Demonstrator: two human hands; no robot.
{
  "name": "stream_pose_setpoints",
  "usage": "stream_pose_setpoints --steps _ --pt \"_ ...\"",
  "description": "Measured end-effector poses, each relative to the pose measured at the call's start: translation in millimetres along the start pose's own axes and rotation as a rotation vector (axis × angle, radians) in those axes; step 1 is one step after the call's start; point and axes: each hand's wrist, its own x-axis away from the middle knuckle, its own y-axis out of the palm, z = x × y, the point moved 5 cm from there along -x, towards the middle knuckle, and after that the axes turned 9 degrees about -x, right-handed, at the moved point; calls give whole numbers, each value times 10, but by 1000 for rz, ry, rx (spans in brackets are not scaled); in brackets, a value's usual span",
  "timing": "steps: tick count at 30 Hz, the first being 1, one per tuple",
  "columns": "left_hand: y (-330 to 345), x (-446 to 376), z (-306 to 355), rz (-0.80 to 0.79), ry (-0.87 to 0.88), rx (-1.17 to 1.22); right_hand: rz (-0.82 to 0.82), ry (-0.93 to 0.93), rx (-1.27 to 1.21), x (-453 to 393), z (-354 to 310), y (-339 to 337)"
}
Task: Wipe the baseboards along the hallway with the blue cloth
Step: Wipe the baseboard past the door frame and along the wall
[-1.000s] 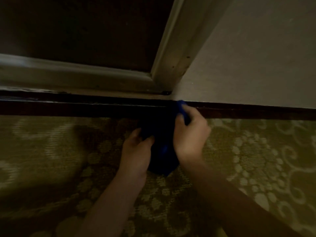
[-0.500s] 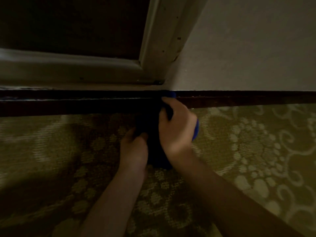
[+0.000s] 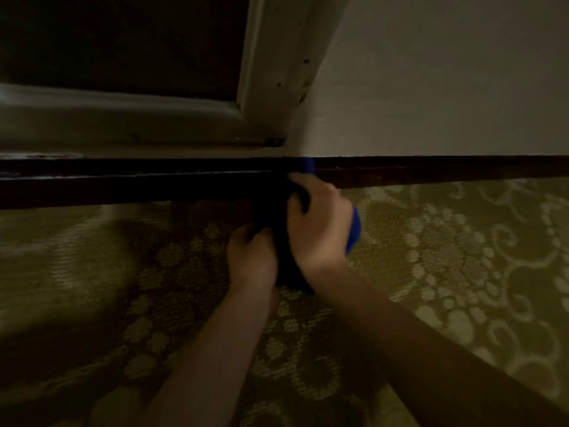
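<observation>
Risk: smearing, or missing the top edge of the dark baseboard (image 3: 431, 171) beyond the fingertips.
Both hands — right hand (image 3: 317, 223), left hand (image 3: 251, 257) — curled tight on bunched blue cloth (image 3: 354, 229); little flat contact.

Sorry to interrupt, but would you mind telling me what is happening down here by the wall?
A person is wiping the dark baseboard with a blue cloth. The right hand grips the cloth and presses its top against the baseboard, just below the corner of the pale door frame. The left hand holds the cloth's lower part, over the patterned carpet. The picture is dim and a little blurred.
</observation>
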Motion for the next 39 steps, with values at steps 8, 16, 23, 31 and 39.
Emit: stream_pose_setpoints --steps 8,16,23,31,39 --pt "-365 90 71 49 -2 56 219 211 -343 -60 -67 -19" --pt "-574 14 27 -11 123 35 -42 -104 -135 102 -371 255" --pt "-629 -68 -15 -54 116 239 96 107 -168 44 -300 125" --pt "-643 -111 -53 -51 112 289 -83 -29 -208 35 -501 272" --pt "-628 -90 -48 -41 116 297 -35 -379 11 278 -653 490"
